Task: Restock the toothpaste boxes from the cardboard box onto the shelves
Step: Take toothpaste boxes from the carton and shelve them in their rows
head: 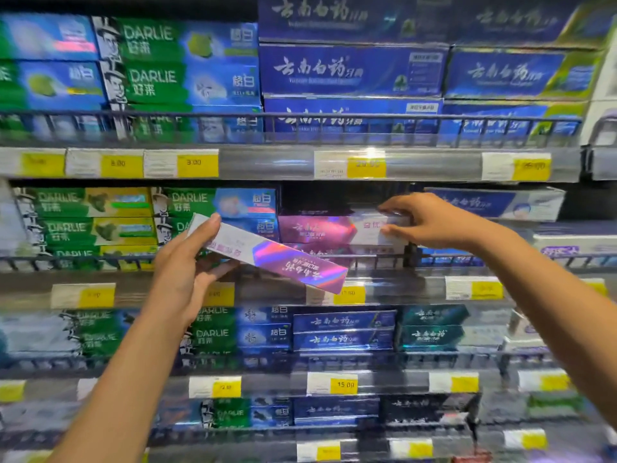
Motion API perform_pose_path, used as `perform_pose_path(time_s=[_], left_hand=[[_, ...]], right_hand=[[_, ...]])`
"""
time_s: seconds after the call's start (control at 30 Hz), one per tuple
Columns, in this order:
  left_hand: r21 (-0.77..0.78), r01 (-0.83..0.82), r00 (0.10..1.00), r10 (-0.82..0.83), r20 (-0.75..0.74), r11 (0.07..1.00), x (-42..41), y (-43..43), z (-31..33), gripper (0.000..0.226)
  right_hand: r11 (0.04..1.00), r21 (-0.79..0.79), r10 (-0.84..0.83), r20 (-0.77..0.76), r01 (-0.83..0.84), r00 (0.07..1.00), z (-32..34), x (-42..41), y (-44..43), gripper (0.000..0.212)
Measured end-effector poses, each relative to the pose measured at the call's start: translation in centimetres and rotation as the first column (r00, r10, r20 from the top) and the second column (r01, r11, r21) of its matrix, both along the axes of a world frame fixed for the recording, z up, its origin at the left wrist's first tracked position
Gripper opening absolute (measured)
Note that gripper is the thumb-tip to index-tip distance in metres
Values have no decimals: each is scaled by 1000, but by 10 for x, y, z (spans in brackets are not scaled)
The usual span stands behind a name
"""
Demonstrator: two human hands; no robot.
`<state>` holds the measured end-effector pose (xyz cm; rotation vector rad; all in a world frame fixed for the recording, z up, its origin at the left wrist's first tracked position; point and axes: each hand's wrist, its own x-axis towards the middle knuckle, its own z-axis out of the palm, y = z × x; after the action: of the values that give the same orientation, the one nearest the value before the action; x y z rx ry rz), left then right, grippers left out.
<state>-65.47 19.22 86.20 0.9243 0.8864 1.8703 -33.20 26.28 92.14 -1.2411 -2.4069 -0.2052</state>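
Note:
My left hand (187, 265) grips a white and iridescent pink-purple toothpaste box (273, 257), held tilted in front of the second shelf with its printing upside down. My right hand (430, 220) reaches into the second shelf and pinches the white right end of a matching pink toothpaste box (320, 228) lying on top of a stack there. Dark open space shows above that stack. The cardboard box is out of view.
Green Darlie boxes (100, 215) fill the left of the shelves and blue boxes (350, 71) the upper right. A wire rail (300, 116) fronts each shelf. Yellow price tags (197, 165) line the shelf edges.

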Motion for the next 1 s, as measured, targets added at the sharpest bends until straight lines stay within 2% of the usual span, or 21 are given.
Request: perform_pose_path(time_s=[0.1,0.2,0.3,0.53,0.6,0.63,0.67,0.7,0.77,0.8,0.83,0.87,0.93,1.0], left_hand=[[0,0,1000,0,15,1000,-2,0,-3,10],[-13,-1,1000,2,31,1000,-4,0,-6,22],[-15,-15,999,15,35,1000,0,0,-7,12],[-18,2,997,0,77,1000,22,0,-7,11],[-1,6,994,-6,106,1000,32,-2,-4,11],[11,10,992,-12,128,1000,38,-2,-2,14],[24,15,987,-19,159,1000,44,-2,0,17],[33,22,981,-28,193,999,51,-1,2,16],[38,46,970,-54,238,998,66,-1,8,10],[41,58,965,-67,252,997,73,1,12,13],[45,70,962,-79,261,997,80,2,16,18],[48,75,963,-85,256,996,86,4,20,26],[64,72,968,-85,236,995,97,7,26,35],[89,41,980,-58,190,995,105,10,29,31]], right_hand=[[999,-44,-15,55,18,998,-1,1,5,49],[999,-45,-18,104,23,994,1,1,5,50],[999,-20,-22,146,25,989,2,1,8,49],[993,116,-48,204,24,978,-7,3,9,47],[973,230,-30,99,6,995,-16,4,2,49],[966,258,23,-42,-12,999,-22,4,-5,49],[966,256,94,-236,-32,967,-29,2,-15,48],[978,200,141,-445,-56,885,-35,0,-23,46],[975,-23,126,-763,-221,634,-43,-6,-37,51],[929,-107,88,-865,-355,493,-45,-7,-40,55],[872,-147,41,-928,-467,370,-46,-7,-42,59],[833,-152,12,-956,-531,292,-45,-5,-43,58],[830,-118,46,-960,-545,278,-41,0,-45,57],[848,-91,65,-960,-522,273,-37,7,-46,53]])
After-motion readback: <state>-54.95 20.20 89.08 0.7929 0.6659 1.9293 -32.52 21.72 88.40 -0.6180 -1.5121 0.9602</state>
